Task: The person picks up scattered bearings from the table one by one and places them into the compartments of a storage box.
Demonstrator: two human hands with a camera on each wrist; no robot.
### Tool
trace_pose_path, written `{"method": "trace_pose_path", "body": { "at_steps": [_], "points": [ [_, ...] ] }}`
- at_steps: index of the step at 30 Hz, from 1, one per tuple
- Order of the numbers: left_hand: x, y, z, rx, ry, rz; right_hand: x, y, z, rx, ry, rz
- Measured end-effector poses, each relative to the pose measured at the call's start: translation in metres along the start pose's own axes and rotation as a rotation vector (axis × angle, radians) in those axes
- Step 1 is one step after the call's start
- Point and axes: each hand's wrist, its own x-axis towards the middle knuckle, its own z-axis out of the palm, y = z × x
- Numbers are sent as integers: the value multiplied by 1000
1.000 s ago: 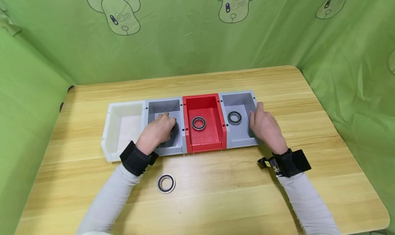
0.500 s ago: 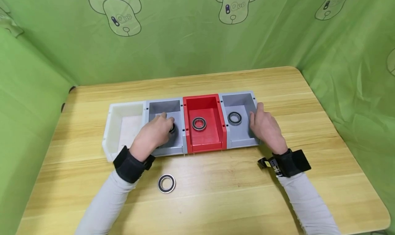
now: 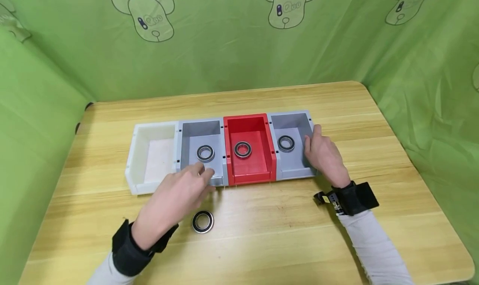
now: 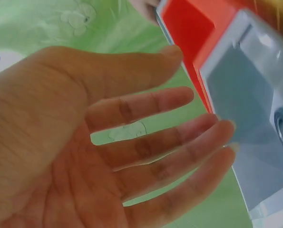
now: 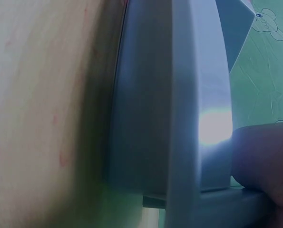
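Note:
My left hand (image 3: 179,191) is over the front edge of the left grey bin (image 3: 220,181), its fingers apart and nothing held; the left wrist view shows them extended. In that bin a ball bearing (image 3: 205,153) with a black seal lies flat. Another bearing (image 3: 203,222) lies on the table, just beside my left hand. At the far right my right hand (image 3: 326,158) grips the side wall of the right grey bin (image 3: 293,173), thumb inside; its other fingers are mostly hidden. That bin holds a bearing (image 3: 286,143), and the red bin (image 3: 251,178) holds a bearing (image 3: 243,150) too.
A white bin (image 3: 131,168) stands at the left end of the row, joined side by side with the others. The wooden table (image 3: 262,243) extends around them. Green cloth (image 3: 224,56) hangs behind and at both sides.
My left hand has let go of the bearing in the left grey bin and drawn back toward the front left. My right hand stays at the right bin's wall.

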Motion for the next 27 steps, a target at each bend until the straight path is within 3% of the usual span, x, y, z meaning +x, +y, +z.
{"method": "trace_pose_path", "body": {
  "at_steps": [7,18,22,27],
  "points": [
    [-21,16,8,-75,-92,9,0,0,-2,4,-8,14],
    [-39,24,31,-154,-257,-41,0,0,-2,0,-4,7],
    [-44,26,37,-155,-278,-61,0,1,-1,-2,5,-4],
    [-49,26,49,-155,-262,-24,0,1,0,-2,7,-4]
  ]
}}
